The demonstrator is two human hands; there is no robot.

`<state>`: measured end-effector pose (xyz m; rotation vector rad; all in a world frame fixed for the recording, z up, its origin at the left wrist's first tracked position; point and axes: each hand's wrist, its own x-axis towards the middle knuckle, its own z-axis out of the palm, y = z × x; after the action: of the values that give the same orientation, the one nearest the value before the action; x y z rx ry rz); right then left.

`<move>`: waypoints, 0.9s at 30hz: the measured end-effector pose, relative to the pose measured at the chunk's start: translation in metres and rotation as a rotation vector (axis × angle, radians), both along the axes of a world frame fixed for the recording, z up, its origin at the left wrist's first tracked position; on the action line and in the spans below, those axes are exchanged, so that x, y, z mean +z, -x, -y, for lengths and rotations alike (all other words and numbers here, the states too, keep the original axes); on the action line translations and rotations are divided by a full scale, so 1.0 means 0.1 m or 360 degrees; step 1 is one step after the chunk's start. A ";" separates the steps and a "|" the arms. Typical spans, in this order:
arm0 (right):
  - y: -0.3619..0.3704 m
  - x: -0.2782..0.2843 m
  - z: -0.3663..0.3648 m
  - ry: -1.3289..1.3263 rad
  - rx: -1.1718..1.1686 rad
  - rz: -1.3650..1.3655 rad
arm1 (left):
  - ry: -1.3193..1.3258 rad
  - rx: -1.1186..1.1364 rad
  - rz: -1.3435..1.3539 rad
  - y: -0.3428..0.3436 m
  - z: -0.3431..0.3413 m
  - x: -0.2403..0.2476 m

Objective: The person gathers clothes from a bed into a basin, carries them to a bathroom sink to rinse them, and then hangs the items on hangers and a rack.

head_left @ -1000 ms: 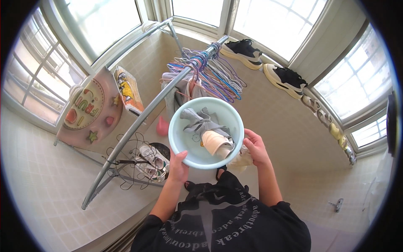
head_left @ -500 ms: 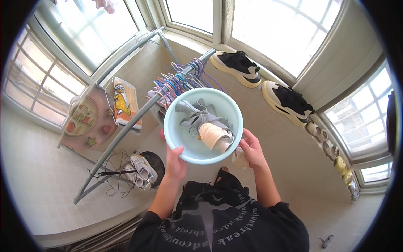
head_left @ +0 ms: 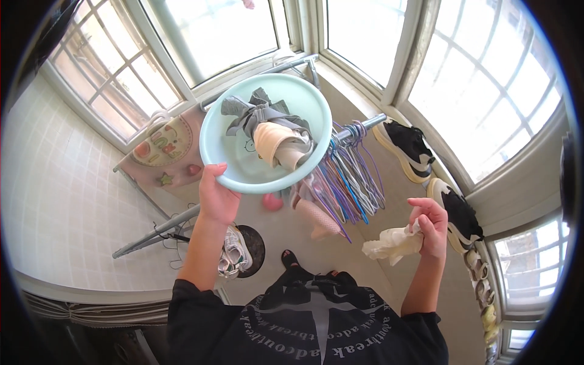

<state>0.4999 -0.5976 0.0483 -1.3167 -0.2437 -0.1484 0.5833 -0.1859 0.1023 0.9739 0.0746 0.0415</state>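
Your right hand [head_left: 431, 226] has come off the rim of the basin [head_left: 228, 153] and swung out to the right; half a second ago both hands held it. Relative to your body, the basin has shifted to the left and farther out in front.

Left hand [head_left: 218, 198]: closed on the near-left rim — thumb over the edge, fingers beneath and hidden. It alone supports the basin, in the air in front of the drying rail [head_left: 360, 126].

Right hand: partly curled, apart from the basin, with a pale crumpled bundle [head_left: 394, 243] caught at the thumb and fingers. You cannot tell from this view whether the bundle is cloth or a thin bag.

Basin contents: a grey garment [head_left: 263, 117] lies bunched, with a peach cloth [head_left: 271, 141] against its near side.

Surroundings: coloured hangers [head_left: 356, 176] crowd the rail just right of the basin. Two black sneakers [head_left: 403, 145] rest on the window ledge [head_left: 429, 157] — beyond your right hand. White shoes [head_left: 234, 252] lie below your left forearm.
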 end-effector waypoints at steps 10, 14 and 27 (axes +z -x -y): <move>-1.16 1.23 -0.68 -0.0028 0.0231 0.0423 | -0.0057 -0.0268 -0.0005 -0.64 -0.81 0.65; -1.77 1.64 -1.15 0.0615 -0.0077 0.0797 | 0.0016 -0.0412 0.0087 -0.92 -1.05 0.72; -3.26 1.22 -2.76 0.0732 0.0534 0.0370 | 0.0251 -0.0314 -0.0114 -1.79 -0.83 0.81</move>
<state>0.8261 -0.3220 0.1706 -1.6923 -0.7247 0.0450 0.7623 -0.1032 0.1833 0.8212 0.0468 -0.1784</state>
